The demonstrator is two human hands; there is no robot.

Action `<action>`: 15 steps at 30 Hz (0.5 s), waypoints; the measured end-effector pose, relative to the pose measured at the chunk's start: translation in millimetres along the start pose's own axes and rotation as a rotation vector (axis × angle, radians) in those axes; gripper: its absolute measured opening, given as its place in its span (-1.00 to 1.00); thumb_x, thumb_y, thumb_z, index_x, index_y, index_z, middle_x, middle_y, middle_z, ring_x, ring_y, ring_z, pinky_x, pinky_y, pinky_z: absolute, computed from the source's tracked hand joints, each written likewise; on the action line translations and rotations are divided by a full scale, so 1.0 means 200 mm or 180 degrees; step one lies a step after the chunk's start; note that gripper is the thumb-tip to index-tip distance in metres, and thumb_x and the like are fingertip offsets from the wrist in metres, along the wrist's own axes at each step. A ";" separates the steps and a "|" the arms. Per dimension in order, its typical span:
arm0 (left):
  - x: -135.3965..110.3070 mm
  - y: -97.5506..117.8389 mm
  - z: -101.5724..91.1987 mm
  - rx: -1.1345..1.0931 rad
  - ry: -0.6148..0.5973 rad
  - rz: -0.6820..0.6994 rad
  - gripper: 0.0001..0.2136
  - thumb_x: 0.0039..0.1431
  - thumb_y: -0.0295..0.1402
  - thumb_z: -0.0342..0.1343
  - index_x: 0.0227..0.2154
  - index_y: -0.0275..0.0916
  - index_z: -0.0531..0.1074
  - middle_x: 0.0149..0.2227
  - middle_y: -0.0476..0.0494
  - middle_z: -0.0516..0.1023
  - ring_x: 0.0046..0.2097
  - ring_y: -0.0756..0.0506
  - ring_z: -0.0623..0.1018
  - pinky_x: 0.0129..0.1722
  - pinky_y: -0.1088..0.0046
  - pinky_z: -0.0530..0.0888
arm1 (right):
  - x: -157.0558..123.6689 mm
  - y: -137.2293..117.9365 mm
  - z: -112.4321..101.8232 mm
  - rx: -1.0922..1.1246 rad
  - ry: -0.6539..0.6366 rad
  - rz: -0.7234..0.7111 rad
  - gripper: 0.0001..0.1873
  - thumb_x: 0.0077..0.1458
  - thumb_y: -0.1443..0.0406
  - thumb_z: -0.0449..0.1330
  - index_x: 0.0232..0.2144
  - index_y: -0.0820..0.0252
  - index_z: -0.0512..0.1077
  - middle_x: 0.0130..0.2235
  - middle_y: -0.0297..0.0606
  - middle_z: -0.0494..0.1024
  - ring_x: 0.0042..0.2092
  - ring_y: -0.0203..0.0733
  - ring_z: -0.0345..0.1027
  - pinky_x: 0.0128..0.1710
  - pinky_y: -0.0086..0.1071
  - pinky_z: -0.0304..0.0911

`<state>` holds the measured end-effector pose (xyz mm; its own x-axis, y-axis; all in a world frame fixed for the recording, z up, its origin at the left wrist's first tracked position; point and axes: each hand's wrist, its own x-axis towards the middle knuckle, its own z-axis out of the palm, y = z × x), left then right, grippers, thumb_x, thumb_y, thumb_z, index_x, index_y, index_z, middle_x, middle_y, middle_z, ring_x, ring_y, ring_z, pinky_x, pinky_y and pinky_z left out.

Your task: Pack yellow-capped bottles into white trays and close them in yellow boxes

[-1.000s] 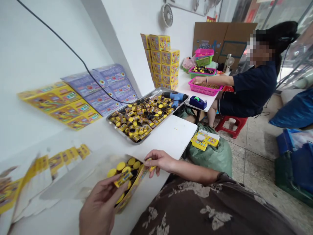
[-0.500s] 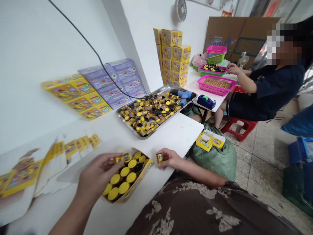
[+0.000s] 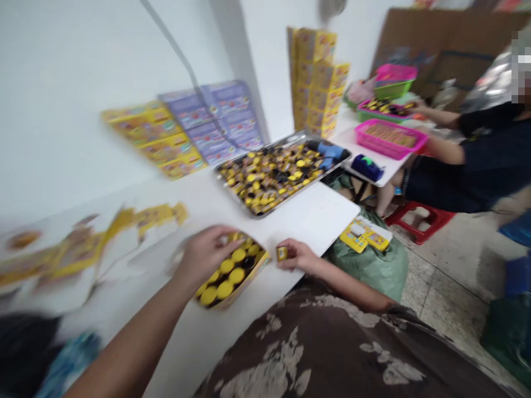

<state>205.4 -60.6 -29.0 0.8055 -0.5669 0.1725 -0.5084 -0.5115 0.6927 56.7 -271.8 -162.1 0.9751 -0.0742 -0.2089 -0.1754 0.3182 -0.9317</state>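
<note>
A small yellow carton point(image 3: 249, 273) lies on the white table point(image 3: 315, 215) before me, packed with several yellow-capped jars point(image 3: 227, 267). My left hand point(image 3: 204, 254) reaches over its far end, fingers curled down onto the jars; motion blur hides whether it grips one. My right hand point(image 3: 299, 257) rests on the table just right of the carton, closed on one small yellow-labelled jar point(image 3: 282, 254).
A steel tray point(image 3: 254, 211) heaped with loose jars and a blue tool point(image 3: 331, 151) sits beyond. Flat printed cartons point(image 3: 161, 145) lean on the wall, yellow boxes point(image 3: 317, 74) are stacked behind. A seated person point(image 3: 464, 160) works at pink baskets point(image 3: 389, 139). Green sack point(image 3: 367, 265) on the floor.
My left hand has moved from the near end of the carton to its far end. My right hand went from the carton's flap to holding a jar. The view swung left.
</note>
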 end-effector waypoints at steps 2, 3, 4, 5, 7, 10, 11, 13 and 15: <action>0.00 0.01 0.03 0.0185 -0.0222 0.0073 -0.75 0.06 -0.12 0.32 -0.28 -0.16 0.68 -0.22 -0.15 0.76 -0.23 -0.17 0.62 -0.14 0.34 0.49 | -0.03 0.01 -0.01 -0.0113 0.0162 -0.0057 -0.27 -0.37 0.12 0.61 -0.14 0.08 0.40 -0.46 -0.55 0.50 -0.50 -0.33 0.33 -0.56 -0.45 0.24; 0.01 0.00 0.04 0.0337 -0.0309 0.0076 -0.79 0.10 -0.20 0.33 -0.25 -0.17 0.68 -0.19 -0.15 0.77 -0.21 -0.15 0.62 -0.09 0.34 0.50 | -0.04 0.01 -0.02 -0.0171 0.0211 -0.0102 -0.29 -0.33 0.13 0.59 -0.12 0.07 0.40 -0.44 -0.55 0.50 -0.51 -0.34 0.31 -0.57 -0.46 0.21; 0.02 -0.02 0.05 0.0486 -0.0367 0.0076 -0.80 0.13 -0.27 0.33 -0.20 -0.19 0.69 -0.16 -0.14 0.77 -0.19 -0.14 0.62 -0.04 0.34 0.50 | -0.04 0.02 -0.03 -0.0225 0.0256 -0.0156 -0.31 -0.30 0.14 0.58 -0.10 0.06 0.41 -0.42 -0.54 0.51 -0.51 -0.34 0.30 -0.57 -0.46 0.18; 0.03 -0.04 0.06 0.0611 -0.0420 0.0046 -0.80 0.15 -0.33 0.34 -0.17 -0.20 0.69 -0.15 -0.13 0.77 -0.18 -0.13 0.63 0.00 0.34 0.51 | -0.04 0.02 -0.03 -0.0279 0.0276 -0.0203 -0.32 -0.27 0.14 0.57 -0.09 0.06 0.42 -0.39 -0.52 0.52 -0.51 -0.35 0.29 -0.58 -0.46 0.16; 0.05 -0.08 0.07 0.0756 -0.0468 -0.0024 -0.79 0.16 -0.40 0.36 -0.13 -0.22 0.69 -0.13 -0.12 0.76 -0.15 -0.12 0.64 0.03 0.34 0.50 | -0.03 0.02 -0.05 -0.0363 0.0264 -0.0269 -0.33 -0.24 0.14 0.57 -0.07 0.06 0.43 -0.35 -0.47 0.54 -0.49 -0.34 0.30 -0.57 -0.45 0.16; 0.06 -0.07 0.09 0.0957 -0.0500 -0.0026 -0.77 0.16 -0.42 0.41 -0.10 -0.23 0.66 -0.10 -0.13 0.75 -0.05 -0.17 0.67 0.05 0.31 0.50 | -0.05 0.02 -0.05 -0.0429 0.0250 -0.0328 -0.32 -0.23 0.13 0.57 -0.05 0.06 0.45 -0.33 -0.44 0.53 -0.43 -0.29 0.33 -0.53 -0.43 0.21; 0.06 -0.05 0.10 0.1061 -0.0519 -0.0016 -0.75 0.16 -0.42 0.42 -0.09 -0.23 0.65 -0.08 -0.14 0.74 -0.02 -0.19 0.67 0.06 0.30 0.50 | -0.05 0.02 -0.04 -0.0446 0.0269 -0.0344 -0.31 -0.24 0.13 0.58 -0.04 0.06 0.45 -0.33 -0.44 0.52 -0.42 -0.28 0.33 -0.52 -0.43 0.23; 0.06 -0.01 0.12 0.1332 -0.0596 -0.0001 -0.73 0.17 -0.42 0.42 -0.05 -0.25 0.64 -0.02 -0.18 0.73 0.04 -0.23 0.66 0.07 0.28 0.49 | -0.06 0.02 -0.03 -0.0469 0.0338 -0.0375 -0.28 -0.27 0.14 0.59 -0.03 0.05 0.44 -0.32 -0.43 0.52 -0.39 -0.26 0.34 -0.51 -0.42 0.25; 0.06 0.04 0.13 0.1628 -0.0748 0.0022 -0.73 0.23 -0.43 0.38 -0.02 -0.28 0.63 0.06 -0.26 0.69 0.07 -0.25 0.66 0.05 0.27 0.49 | -0.06 0.02 -0.03 -0.0465 0.0405 -0.0412 -0.26 -0.29 0.14 0.59 -0.04 0.05 0.42 -0.32 -0.41 0.53 -0.38 -0.24 0.35 -0.50 -0.41 0.27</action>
<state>203.4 -87.3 -40.0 0.7418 -0.6702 -0.0253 -0.6436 -0.7220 0.2542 43.7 -274.7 -164.2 0.9675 -0.2269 -0.1119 -0.0767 0.1586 -0.9844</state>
